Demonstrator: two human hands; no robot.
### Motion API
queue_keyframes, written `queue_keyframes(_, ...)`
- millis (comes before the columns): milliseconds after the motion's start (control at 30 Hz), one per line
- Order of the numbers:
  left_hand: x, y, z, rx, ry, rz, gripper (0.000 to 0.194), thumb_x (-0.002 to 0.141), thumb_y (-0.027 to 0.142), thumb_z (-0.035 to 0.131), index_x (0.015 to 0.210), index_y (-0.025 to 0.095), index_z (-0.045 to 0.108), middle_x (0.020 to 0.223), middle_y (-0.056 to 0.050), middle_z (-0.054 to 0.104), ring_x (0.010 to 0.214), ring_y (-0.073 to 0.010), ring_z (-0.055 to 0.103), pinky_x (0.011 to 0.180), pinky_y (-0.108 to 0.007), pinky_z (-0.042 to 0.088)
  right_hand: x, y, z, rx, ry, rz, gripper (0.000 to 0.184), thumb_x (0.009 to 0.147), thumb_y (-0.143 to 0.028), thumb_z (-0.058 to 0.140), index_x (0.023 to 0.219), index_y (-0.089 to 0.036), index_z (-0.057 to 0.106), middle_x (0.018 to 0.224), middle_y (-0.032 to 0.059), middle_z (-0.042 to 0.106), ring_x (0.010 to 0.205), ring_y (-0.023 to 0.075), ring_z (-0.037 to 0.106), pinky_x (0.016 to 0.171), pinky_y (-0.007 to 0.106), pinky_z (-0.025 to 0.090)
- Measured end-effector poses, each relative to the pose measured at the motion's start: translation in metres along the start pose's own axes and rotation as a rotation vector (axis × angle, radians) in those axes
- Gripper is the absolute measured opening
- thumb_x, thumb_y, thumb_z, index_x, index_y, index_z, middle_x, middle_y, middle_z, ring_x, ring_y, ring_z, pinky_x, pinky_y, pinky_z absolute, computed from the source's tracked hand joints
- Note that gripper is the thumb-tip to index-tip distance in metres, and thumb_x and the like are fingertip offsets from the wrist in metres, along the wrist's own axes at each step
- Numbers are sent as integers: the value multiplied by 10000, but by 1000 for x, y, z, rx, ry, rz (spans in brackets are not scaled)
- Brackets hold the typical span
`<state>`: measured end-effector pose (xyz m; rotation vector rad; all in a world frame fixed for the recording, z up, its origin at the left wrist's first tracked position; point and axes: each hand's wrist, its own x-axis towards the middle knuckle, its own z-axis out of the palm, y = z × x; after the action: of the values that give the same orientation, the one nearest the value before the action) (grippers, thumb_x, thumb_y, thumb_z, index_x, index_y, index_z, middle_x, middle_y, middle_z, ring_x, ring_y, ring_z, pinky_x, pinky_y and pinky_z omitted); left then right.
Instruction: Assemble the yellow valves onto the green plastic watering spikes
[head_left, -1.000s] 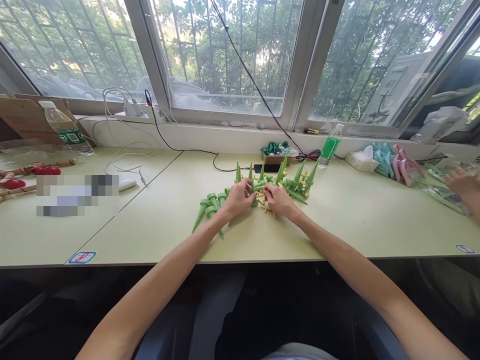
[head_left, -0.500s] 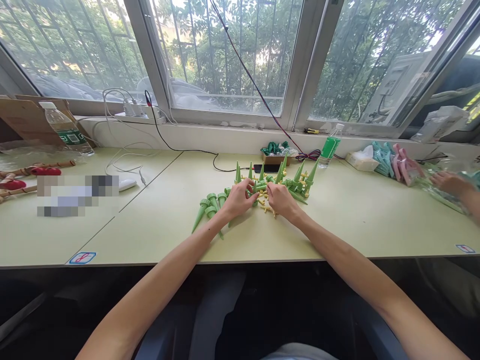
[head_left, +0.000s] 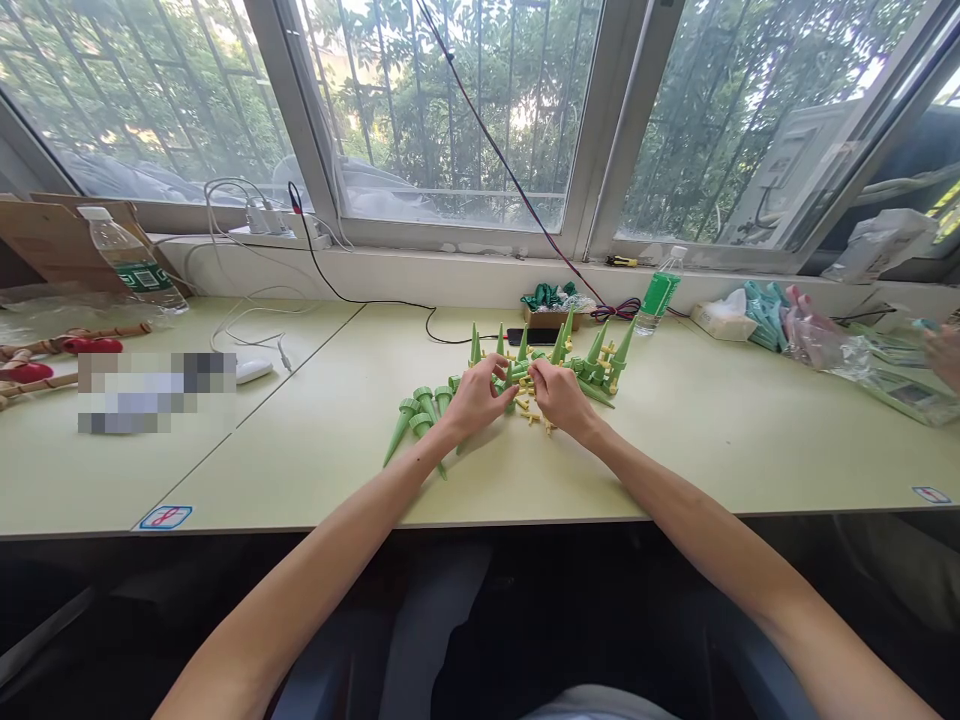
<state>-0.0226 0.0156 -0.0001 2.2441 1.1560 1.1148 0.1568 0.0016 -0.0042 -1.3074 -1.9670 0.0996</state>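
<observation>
My left hand (head_left: 478, 398) is curled at the middle of the table, with a green plant watering spike (head_left: 510, 374) between its thumb and fingers. Close on its right, my right hand (head_left: 559, 396) is closed in a pinch; whatever it holds is hidden by the fingers. Small yellow valve pieces (head_left: 529, 416) lie scattered between and below the hands. Several loose green spikes with ridged caps (head_left: 424, 402) lie left of my left hand. Behind and right of the hands, more spikes stand point up, some fitted with yellow valves (head_left: 619, 366).
A phone (head_left: 531, 336) and a small box (head_left: 547, 316) sit behind the spikes. A green-labelled bottle (head_left: 661, 292) stands back right, near a tissue pack (head_left: 723, 318). Cables (head_left: 397, 301) cross the table's back. At far right another person's hand (head_left: 943, 355) is by plastic bags (head_left: 919, 392).
My right hand has shifted very slightly left, nearer my left hand, which stays put. At far right, the other person's hand has drawn back rightward from the plastic bags.
</observation>
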Motion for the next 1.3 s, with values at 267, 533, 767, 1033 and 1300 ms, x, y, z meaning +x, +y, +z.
queue_keyframes(267,0,1,-1,-34,201,184,341,808,267,700,1077,213,498,1038,-24,550,513,-30,403,542,-225,414,0,1,3,136,71,-20,275,1009,-321,343,790,-209,467,617,-13,473,535,138,409,572,261,316)
queue_keyframes(533,1,0,-1,17,198,373,128,892,284,657,814,185,636,762,16,476,534,-67,364,541,-241,358,0,-2,3,234,80,-9,304,1012,-375,348,769,-219,442,595,-21,450,524,134,389,553,265,308)
queue_keyframes(767,1,-1,-1,15,199,353,161,928,279,608,804,179,629,757,6,507,551,-80,396,547,-237,368,-1,-6,0,331,46,-1,343,1018,-438,344,789,-218,474,585,-29,432,522,131,389,556,267,323)
queue_keyframes(1033,1,1,-1,15,186,309,171,938,265,573,792,180,603,772,-11,543,591,-99,453,569,-241,392,-2,-8,-2,392,34,-2,338,1010,-462,379,823,-218,519,584,-23,465,515,140,440,553,271,347)
queue_keyframes(1300,2,0,0,23,235,286,184,940,290,564,789,185,566,768,-4,542,587,-95,455,573,-238,399,0,-10,-4,338,135,-58,280,989,-402,448,835,-201,568,623,-4,513,563,150,462,588,277,375)
